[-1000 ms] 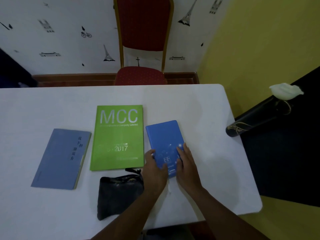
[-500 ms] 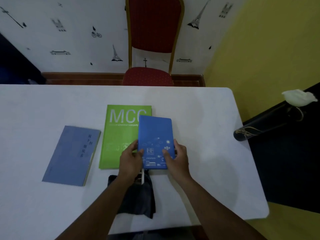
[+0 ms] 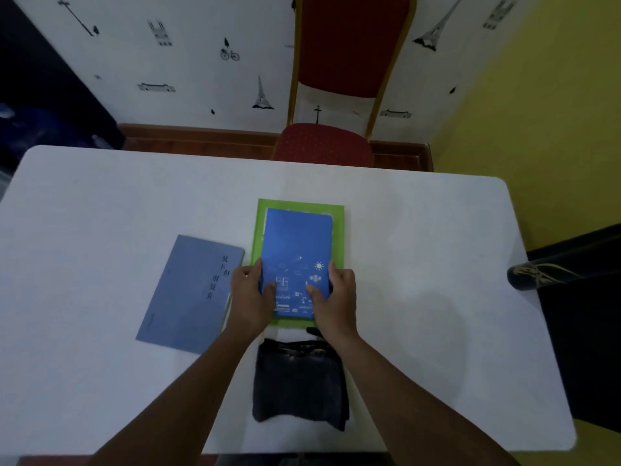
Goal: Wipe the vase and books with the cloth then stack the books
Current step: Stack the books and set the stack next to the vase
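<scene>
A bright blue book lies on top of the larger green book in the middle of the white table. My left hand grips the blue book's left edge and my right hand grips its right edge, thumbs on the cover. A grey-blue book with dark characters lies flat to the left, apart from the stack. The dark folded cloth rests on the table between my forearms. The black vase stands at the table's right edge, its top out of view.
A red chair with a gold frame stands behind the table against the patterned wall. A yellow wall lies to the right. Bare table surface spreads to the left and right of the books.
Both hands carried the blue book leftwards from the table beside the green book onto the green book, where it now covers most of the green cover.
</scene>
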Available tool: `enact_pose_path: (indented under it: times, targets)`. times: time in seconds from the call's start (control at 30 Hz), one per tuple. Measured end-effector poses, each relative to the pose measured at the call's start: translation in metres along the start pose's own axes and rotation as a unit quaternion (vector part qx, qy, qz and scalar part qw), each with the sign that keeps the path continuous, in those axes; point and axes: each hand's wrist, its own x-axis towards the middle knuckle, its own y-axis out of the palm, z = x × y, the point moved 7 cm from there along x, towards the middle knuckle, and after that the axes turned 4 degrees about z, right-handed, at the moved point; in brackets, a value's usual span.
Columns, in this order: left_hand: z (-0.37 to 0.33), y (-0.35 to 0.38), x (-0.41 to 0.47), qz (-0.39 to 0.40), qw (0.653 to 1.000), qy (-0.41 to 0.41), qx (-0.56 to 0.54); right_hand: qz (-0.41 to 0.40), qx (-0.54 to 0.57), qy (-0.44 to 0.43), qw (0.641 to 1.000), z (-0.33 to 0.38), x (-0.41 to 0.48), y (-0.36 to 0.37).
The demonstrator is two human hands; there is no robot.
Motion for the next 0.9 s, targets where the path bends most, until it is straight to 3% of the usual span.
enact_pose_path:
  times: [0.47, 0.6, 0.7, 0.9]
  targets:
    - [0.003, -0.007, -0.002, 0.014, 1.000, -0.003, -0.004, -0.023, -0.057, 0.004, 0.998, 0.010, -0.007, 0.003]
    - [0.022, -0.030, -0.004, -0.026, 0.999, 0.006, 0.027, -0.099, -0.106, -0.114, 0.983, 0.054, -0.034, 0.014]
    - [0.052, -0.061, -0.007, -0.051, 0.995, -0.030, 0.083, -0.020, -0.066, -0.186, 0.980, 0.075, -0.054, 0.058]
    - [0.107, -0.107, -0.026, -0.075, 0.982, -0.113, 0.132, 0.174, -0.067, -0.132, 0.973, 0.085, -0.090, 0.147]
